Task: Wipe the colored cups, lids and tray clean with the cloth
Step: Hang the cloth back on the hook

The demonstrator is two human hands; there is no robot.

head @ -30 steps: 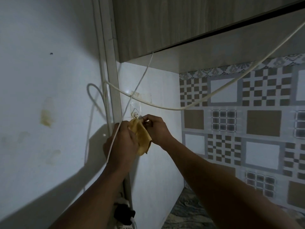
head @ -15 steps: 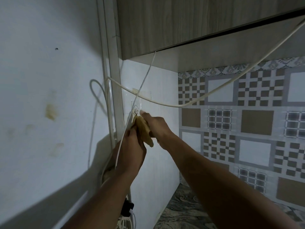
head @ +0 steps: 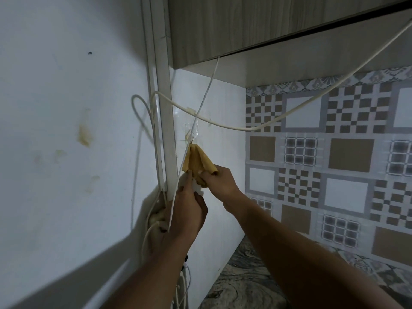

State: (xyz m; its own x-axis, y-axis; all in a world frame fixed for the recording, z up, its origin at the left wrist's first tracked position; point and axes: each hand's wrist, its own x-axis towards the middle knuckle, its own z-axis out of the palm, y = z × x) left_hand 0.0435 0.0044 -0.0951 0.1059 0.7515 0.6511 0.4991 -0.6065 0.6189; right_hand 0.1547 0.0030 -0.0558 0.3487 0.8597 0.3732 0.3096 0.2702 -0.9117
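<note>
The yellow cloth (head: 197,163) is now hanging from the clear hook (head: 191,136) at 12 o'clock; both hands have dropped lower, right hand (head: 219,182) pinching its bottom edge, left hand (head: 188,210) touching it with loosely curled fingers.

Both hands (head: 189,210) lower down the hanging cloth (head: 197,162) (top corner now hooked).

both hands (head: 219,182) grip the yellow cloth (head: 197,162) — hanging from a wall hook (head: 192,137).
</note>
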